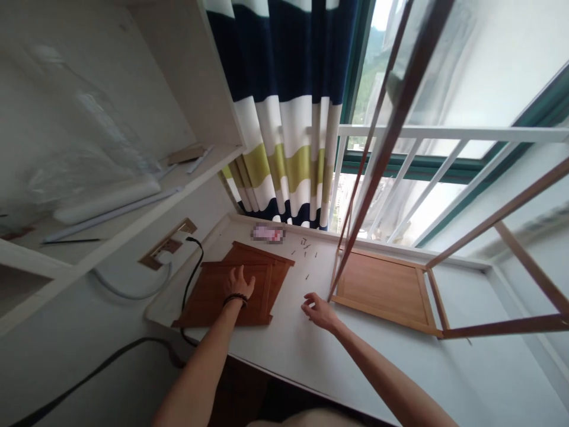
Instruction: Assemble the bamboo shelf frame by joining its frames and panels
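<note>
Two brown wooden panels (213,296) lie overlapped on the white tabletop (284,344). On the upper panel rests my left hand (239,283), fingers spread, with a dark bead bracelet at the wrist. My right hand (319,309) hovers over or touches the tabletop, fingers loosely curled and apart, nothing visible in them. Just beyond it are several small screws (306,244), scattered about. To its right stands a wooden frame (438,296) with tall posts and a panel (382,284) set in its base.
A blurred pink-and-white packet (267,233) lies at the back edge. Black cable (195,261) runs from a wall socket (168,244) beside the panels. Overhead at left is a shelf (133,207) with plastic wrap (89,172). Behind are a striped curtain (284,130) and a white railing (444,133).
</note>
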A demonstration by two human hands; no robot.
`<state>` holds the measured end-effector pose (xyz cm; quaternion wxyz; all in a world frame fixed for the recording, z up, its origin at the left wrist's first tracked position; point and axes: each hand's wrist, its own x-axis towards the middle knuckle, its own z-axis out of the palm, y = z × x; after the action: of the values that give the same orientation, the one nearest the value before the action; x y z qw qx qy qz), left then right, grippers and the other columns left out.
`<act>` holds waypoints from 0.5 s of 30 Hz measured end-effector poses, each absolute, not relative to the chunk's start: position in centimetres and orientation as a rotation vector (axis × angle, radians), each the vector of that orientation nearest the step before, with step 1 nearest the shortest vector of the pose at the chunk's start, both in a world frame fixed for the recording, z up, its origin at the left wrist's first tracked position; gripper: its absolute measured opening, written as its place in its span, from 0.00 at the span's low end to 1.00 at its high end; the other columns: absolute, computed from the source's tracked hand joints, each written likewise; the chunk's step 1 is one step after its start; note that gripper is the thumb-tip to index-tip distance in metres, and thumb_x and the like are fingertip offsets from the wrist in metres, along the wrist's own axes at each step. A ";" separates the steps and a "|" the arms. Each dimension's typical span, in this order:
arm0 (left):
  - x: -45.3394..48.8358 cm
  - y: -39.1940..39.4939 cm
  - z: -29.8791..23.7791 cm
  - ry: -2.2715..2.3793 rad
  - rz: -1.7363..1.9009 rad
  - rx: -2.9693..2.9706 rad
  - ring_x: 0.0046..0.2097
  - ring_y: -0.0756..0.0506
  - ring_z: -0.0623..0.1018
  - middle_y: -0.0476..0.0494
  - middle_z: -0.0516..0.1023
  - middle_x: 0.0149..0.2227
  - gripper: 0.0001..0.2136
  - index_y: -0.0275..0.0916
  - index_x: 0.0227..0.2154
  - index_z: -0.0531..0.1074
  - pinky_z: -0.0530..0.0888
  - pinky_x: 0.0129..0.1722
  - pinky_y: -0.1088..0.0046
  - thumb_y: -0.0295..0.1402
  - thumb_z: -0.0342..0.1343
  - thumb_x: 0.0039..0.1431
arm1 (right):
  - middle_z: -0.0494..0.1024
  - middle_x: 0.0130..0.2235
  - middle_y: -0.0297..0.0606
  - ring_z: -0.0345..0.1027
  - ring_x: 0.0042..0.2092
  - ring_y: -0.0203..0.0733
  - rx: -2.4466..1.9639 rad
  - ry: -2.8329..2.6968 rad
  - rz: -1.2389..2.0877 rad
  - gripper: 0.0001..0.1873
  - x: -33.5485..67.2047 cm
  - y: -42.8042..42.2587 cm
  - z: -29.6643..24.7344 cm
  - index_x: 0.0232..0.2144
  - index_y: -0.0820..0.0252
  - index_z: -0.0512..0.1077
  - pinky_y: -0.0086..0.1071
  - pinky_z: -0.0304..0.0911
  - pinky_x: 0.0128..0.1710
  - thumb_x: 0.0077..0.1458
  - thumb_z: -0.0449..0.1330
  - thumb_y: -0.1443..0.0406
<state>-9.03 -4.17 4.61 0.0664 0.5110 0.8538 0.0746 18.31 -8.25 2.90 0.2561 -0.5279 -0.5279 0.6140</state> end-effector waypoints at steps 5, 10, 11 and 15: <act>-15.3 -4.8 3.3 2.534 0.029 1.440 0.61 0.35 0.50 0.31 0.47 0.62 0.31 0.35 0.59 0.48 0.51 0.56 0.56 0.44 0.42 0.55 | 0.71 0.40 0.44 0.69 0.35 0.35 -1.291 -1.161 1.947 0.17 12.0 -6.1 3.4 0.40 0.64 0.64 0.31 0.65 0.35 0.49 0.55 0.61; -20.0 -5.4 2.2 2.662 0.040 1.197 0.60 0.32 0.54 0.23 0.51 0.59 0.33 0.28 0.59 0.47 0.55 0.54 0.54 0.44 0.42 0.55 | 0.72 0.36 0.43 0.68 0.33 0.35 -1.312 -1.123 1.958 0.13 7.4 -5.5 3.0 0.38 0.62 0.66 0.29 0.65 0.35 0.50 0.54 0.62; -20.6 -5.5 2.0 2.684 0.052 1.170 0.59 0.31 0.55 0.22 0.52 0.58 0.33 0.27 0.59 0.47 0.55 0.53 0.54 0.44 0.42 0.54 | 0.72 0.34 0.42 0.67 0.32 0.35 -1.330 -1.154 1.931 0.12 6.7 -5.5 2.8 0.37 0.62 0.66 0.29 0.64 0.34 0.50 0.53 0.62; -21.4 -5.8 1.4 2.768 0.169 1.129 0.58 0.29 0.57 0.23 0.55 0.57 0.32 0.27 0.57 0.52 0.56 0.52 0.51 0.44 0.44 0.53 | 0.71 0.29 0.40 0.66 0.30 0.35 -1.360 -1.358 1.781 0.10 5.0 -5.4 2.2 0.32 0.62 0.66 0.30 0.64 0.31 0.53 0.48 0.62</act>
<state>-21.38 -5.79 1.41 0.0737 0.3760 0.9220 0.0563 5.03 -5.42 2.18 0.2578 -0.5015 -0.5007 0.6568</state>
